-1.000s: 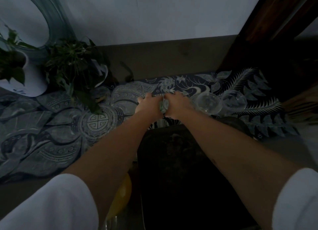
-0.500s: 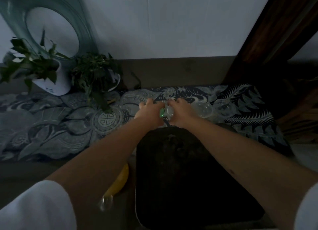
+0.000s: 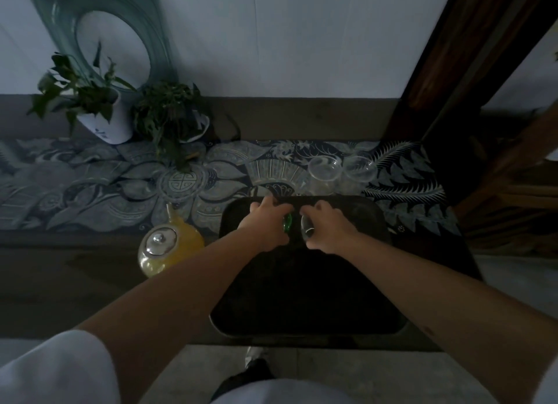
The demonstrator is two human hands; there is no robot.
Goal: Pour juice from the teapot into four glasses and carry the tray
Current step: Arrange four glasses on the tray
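Observation:
A dark tray [image 3: 347, 282] lies on the table in front of me. Over its far part, my left hand [image 3: 265, 225] is closed around a glass with a green tint [image 3: 287, 222]. Beside it my right hand [image 3: 327, 227] grips a clear glass [image 3: 306, 230]. Two more clear glasses [image 3: 324, 169] [image 3: 360, 169] stand on the patterned cloth just beyond the tray. A glass teapot [image 3: 169, 246] full of yellow juice, with a metal lid, sits left of the tray.
A patterned blue cloth [image 3: 105, 189] runs across the table. Two potted plants [image 3: 93, 107] [image 3: 175, 116] stand at the back left by a round mirror [image 3: 111, 47]. Dark wooden furniture [image 3: 483, 101] rises on the right. My foot [image 3: 256, 361] shows below the table edge.
Both hands have drawn back from the cloth toward me with a glass each, and are now over the tray and slightly apart. My view has tilted down, showing the teapot.

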